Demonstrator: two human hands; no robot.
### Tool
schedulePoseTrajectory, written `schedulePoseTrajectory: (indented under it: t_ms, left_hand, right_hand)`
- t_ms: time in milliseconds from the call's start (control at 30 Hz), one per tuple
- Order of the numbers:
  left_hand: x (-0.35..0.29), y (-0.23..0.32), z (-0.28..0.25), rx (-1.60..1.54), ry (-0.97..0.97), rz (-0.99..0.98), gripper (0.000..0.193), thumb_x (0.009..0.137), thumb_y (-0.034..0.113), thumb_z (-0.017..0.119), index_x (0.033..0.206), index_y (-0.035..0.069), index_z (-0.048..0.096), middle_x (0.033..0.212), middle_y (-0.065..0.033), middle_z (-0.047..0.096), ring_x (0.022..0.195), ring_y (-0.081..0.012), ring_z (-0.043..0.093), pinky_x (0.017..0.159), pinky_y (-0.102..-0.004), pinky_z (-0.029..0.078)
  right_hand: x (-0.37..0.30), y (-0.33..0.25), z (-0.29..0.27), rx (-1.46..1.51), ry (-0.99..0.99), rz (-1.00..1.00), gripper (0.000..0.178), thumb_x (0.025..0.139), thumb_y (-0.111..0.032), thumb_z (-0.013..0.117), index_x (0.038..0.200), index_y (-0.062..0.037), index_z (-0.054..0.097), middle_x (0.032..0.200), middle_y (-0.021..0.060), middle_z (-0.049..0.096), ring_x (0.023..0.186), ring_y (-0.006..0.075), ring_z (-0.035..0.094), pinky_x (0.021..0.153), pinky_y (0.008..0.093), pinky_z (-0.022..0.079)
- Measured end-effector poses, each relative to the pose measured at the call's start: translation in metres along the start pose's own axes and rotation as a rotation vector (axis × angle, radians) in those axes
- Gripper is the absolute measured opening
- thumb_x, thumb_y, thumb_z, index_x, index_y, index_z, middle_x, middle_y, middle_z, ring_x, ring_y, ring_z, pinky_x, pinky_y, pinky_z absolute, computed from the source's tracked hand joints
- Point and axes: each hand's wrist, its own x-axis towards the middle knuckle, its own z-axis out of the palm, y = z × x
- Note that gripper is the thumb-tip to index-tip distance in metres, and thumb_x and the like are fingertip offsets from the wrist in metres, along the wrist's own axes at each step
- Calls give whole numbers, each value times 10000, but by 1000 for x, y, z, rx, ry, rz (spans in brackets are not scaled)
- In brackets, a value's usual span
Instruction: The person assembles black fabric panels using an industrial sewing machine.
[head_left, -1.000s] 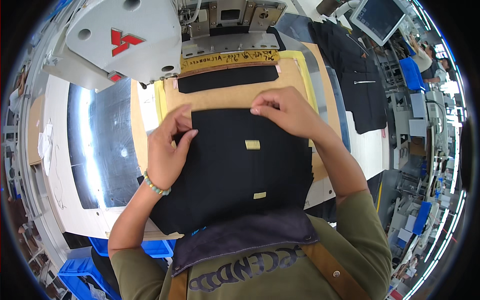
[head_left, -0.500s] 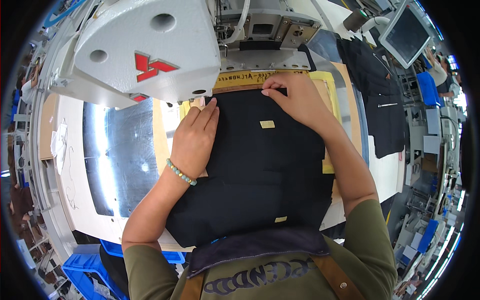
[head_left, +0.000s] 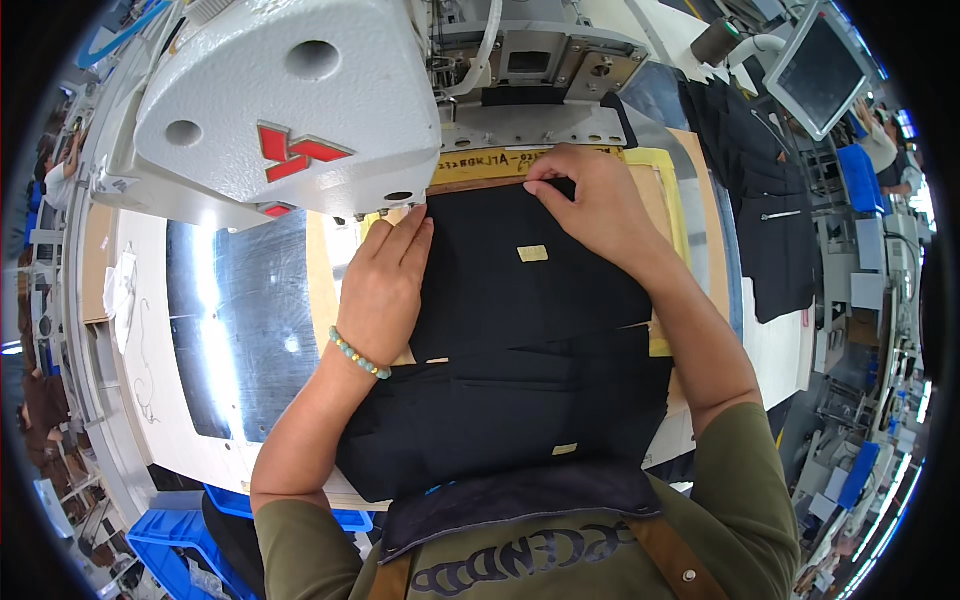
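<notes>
A black fabric panel with a small yellow sticker lies over a yellow-edged template beneath the sewing machine head. My left hand, a beaded bracelet on its wrist, rests with fingers stretched along the panel's upper left edge. At the top edge, my right hand pinches the panel between thumb and forefinger. Closer to my body lies another black fabric piece, bearing its own yellow sticker.
To the left is a shiny metal plate. Black garment pieces with zippers are stacked at the right, below a tilted screen. Blue crates stand low at the left. A metal clamp bar spans the back.
The panel's lower edge now shows apart from the fabric piece nearer me, with a slim gap at its left. Both hands keep nearly the same places, and the view has shifted slightly.
</notes>
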Motion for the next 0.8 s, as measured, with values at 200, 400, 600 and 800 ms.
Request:
schedulePoseTrajectory:
  t_ms: [200, 400, 600, 800]
  left_hand:
    - [-1, -3, -4, -17, -23, -33, 394, 826, -100, 653, 1208, -60, 743, 1342, -134, 720, 987, -287, 671, 919, -386, 596]
    - [-2, -4, -2, 28, -22, -12, 384, 826, -91, 661, 1199, -54, 745, 1331, -116, 723, 988, -285, 670, 919, -382, 597]
    - [0, 0, -4, 100, -77, -4, 365, 850, -36, 671, 1208, -47, 742, 1362, -131, 708, 1120, -298, 656, 1034, -429, 546]
    - [19, 20, 5, 46, -157, 202, 488, 882, 59, 705, 1356, -50, 657, 1484, -186, 622, 1364, -349, 582, 1138, -424, 494]
  right_hand:
    - [2, 2, 4, 20, 1, -53, 100, 902, -116, 752, 961, -39, 776, 947, 135, 751, 901, 347, 723, 798, 436, 567]
    - [1, 4, 5, 17, 23, -44, 102, 883, -99, 746, 960, -43, 783, 968, 139, 757, 910, 347, 730, 798, 441, 571]
    - [1, 6, 6, -19, 27, -43, 113, 876, -83, 792, 956, -13, 754, 930, 142, 747, 885, 317, 734, 802, 398, 568]
    - [1, 3, 8, -59, 45, 14, 58, 848, -107, 750, 877, -57, 753, 936, 114, 750, 900, 332, 733, 791, 441, 573]
